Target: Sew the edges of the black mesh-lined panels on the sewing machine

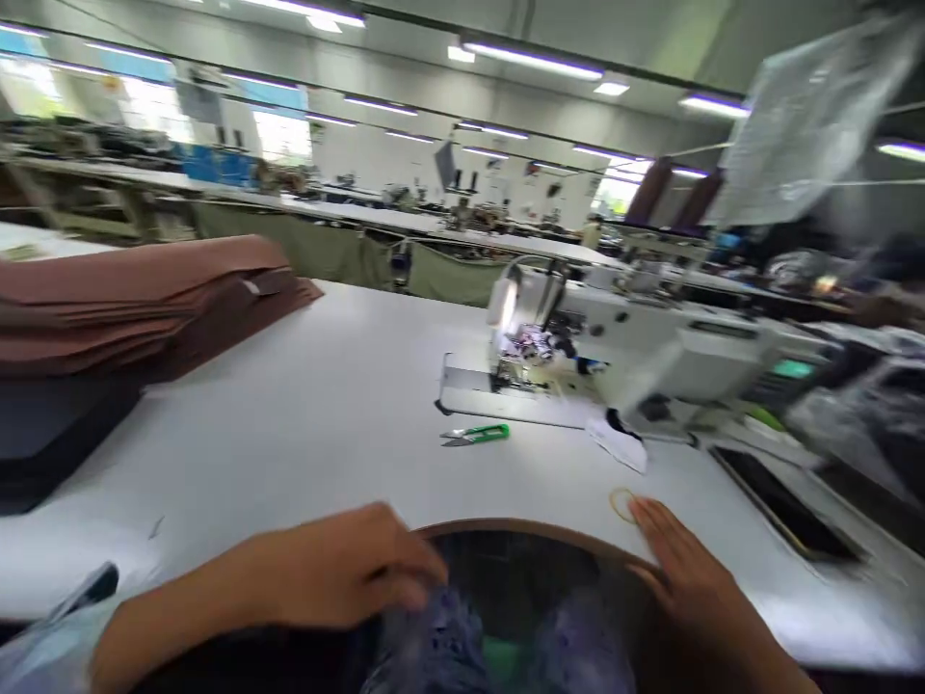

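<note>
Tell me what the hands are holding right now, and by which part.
Left hand seems to grip patterned fabric by its top edge; blur hides the hold. Right hand lies flat on the table, holding nothing.

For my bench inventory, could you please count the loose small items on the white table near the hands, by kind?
Green-handled thread snips: 1
Rubber band, by the right hand: 1
White scrap: 1
Total: 3

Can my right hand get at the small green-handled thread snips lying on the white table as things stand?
Probably yes. The right hand rests flat at the white table edge, fingers open and holding nothing, and the green-handled thread snips lie ahead and to its left with only bare tabletop between.
</note>
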Tool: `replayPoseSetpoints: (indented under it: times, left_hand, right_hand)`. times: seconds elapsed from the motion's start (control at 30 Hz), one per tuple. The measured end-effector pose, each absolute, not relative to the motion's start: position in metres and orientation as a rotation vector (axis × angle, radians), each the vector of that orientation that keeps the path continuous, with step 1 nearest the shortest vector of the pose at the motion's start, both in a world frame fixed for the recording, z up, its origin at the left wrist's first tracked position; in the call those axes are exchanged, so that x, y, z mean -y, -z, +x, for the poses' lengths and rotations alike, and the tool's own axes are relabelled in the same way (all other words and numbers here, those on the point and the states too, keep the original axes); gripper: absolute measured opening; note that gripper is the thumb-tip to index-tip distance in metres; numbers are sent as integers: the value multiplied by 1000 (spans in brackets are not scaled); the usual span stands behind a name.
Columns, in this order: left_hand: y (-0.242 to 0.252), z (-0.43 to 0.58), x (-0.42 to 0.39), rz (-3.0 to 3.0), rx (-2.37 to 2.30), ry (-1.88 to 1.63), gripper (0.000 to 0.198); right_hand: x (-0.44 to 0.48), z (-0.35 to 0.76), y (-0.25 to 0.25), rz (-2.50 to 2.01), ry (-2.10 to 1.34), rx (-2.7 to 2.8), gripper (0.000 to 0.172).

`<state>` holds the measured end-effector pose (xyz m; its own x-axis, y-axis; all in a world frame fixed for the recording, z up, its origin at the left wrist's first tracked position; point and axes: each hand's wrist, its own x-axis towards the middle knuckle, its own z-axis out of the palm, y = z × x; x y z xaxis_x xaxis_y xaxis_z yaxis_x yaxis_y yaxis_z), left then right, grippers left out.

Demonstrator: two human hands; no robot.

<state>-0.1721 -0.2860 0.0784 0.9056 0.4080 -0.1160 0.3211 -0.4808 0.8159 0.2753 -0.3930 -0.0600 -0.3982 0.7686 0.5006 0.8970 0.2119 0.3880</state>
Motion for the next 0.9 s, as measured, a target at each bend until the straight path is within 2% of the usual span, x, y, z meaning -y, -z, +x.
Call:
replayPoseSetpoints:
  times: [0.1,0.17,0.27,0.37,0.53,0.9]
  left_hand:
    - [-68,-100,239,2579,-696,-305,27]
    - [-50,-59,211,2854,-855,-323,42]
    - [-25,-19,178,3066,-845,-298,40]
    - [-10,-1,161,3141,-550,-402,35]
    - [5,4,150,3166,-40,-857,31]
    - [18,5,149,3007,164,-1193,28]
  right_hand:
    - [387,267,51,-1698,940,2280,67]
    - [385,263,46,-1783,887,2274,67]
    - [384,260,42,-1901,844,2237,69]
    - [382,259,39,-1957,806,2219,77]
    - [380,259,37,-1987,751,2234,83]
    - [375,259,35,-2034,589,2262,88]
